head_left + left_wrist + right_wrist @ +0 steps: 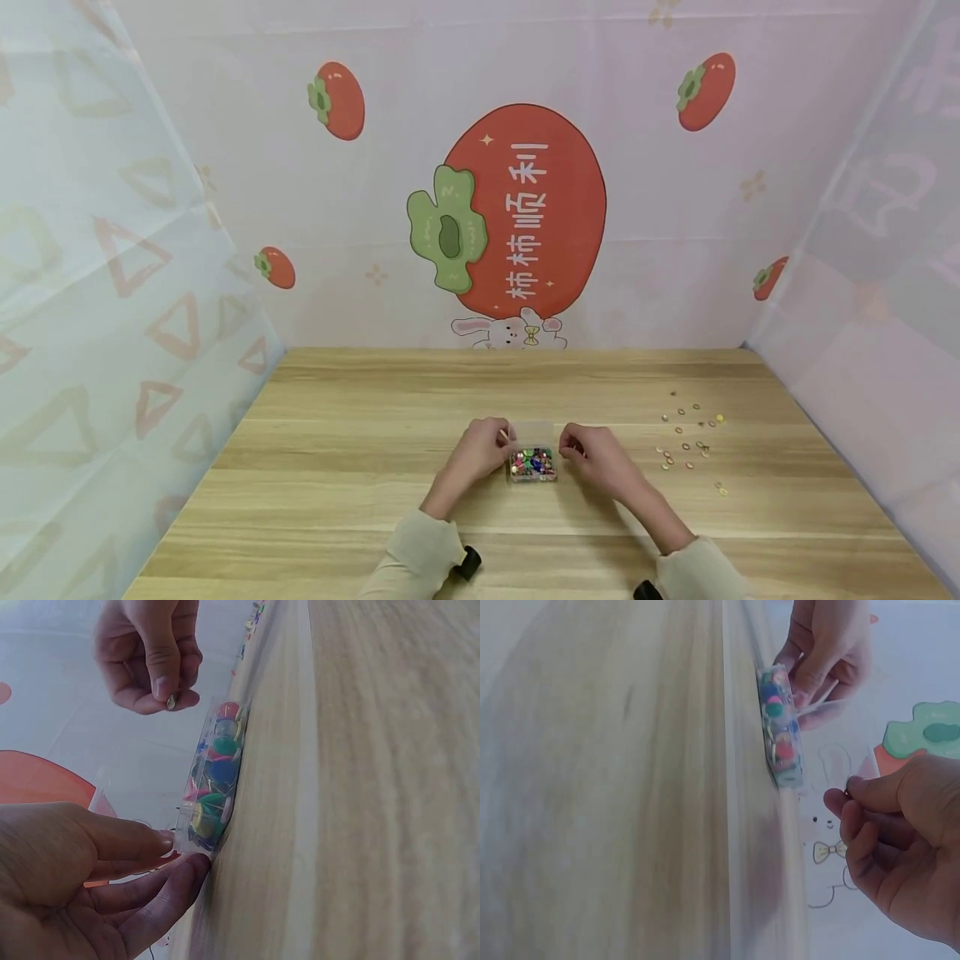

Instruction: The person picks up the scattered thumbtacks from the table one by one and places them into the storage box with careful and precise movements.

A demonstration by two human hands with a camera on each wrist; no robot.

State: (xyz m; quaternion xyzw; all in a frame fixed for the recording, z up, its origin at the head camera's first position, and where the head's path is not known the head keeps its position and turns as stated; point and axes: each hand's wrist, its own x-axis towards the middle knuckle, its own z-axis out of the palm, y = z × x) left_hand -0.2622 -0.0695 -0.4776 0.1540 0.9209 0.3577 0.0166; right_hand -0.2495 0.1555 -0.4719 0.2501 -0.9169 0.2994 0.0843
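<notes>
A small clear plastic box (533, 478) of colourful thumbtacks stands on the table, its transparent lid (531, 432) raised at the back. At the box's left end is my left hand (482, 447), whose fingertips (196, 865) hold the corner. On the other side, just off the box, my right hand (594, 455) pinches one small shiny thumbtack (172, 702) between thumb and finger. Through the box wall in the left wrist view I see red, green, blue and yellow tack heads; the tack in the right hand is mostly covered by the fingertips in the right wrist view.
Several loose thumbtacks (686, 447) lie scattered on the right part of the wooden table (360, 417). Printed cloth walls (645, 250) close off the back and both sides. Black wrist straps show at both sleeves (423, 546).
</notes>
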